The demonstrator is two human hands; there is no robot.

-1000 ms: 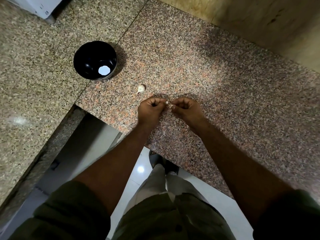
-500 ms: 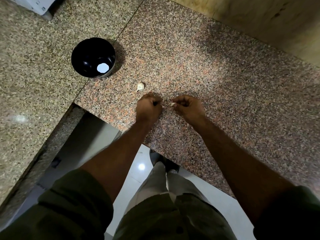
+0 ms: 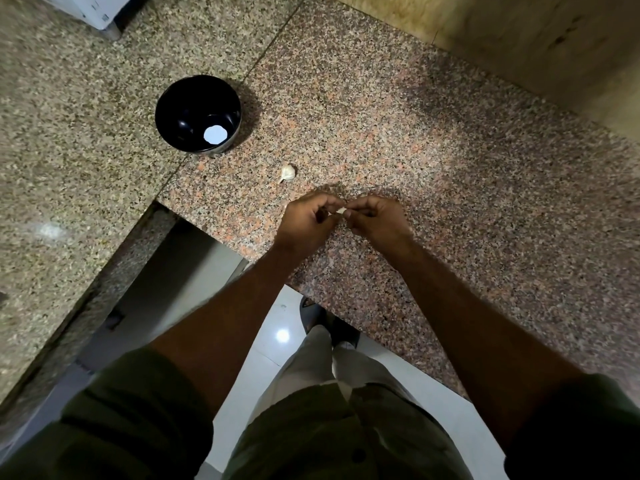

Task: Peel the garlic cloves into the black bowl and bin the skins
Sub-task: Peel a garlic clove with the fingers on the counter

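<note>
My left hand [image 3: 308,220] and my right hand [image 3: 375,218] meet just above the granite counter [image 3: 433,161], near its front edge. Both pinch one small white garlic clove [image 3: 340,211] between their fingertips; most of the clove is hidden by the fingers. A second garlic clove [image 3: 287,173], still in its skin, lies on the counter a little beyond my left hand. The black bowl [image 3: 197,114] stands further back to the left; only a bright reflection shows inside it. No bin is in view.
A white appliance corner [image 3: 100,12] sits at the far left back. A wooden wall [image 3: 519,36] borders the counter at the back right. The counter's L-shaped edge drops to the white floor [image 3: 277,323] where my legs stand.
Half a second ago my hands were slightly apart, the left one lower on the counter; now they have come together again on the clove.
</note>
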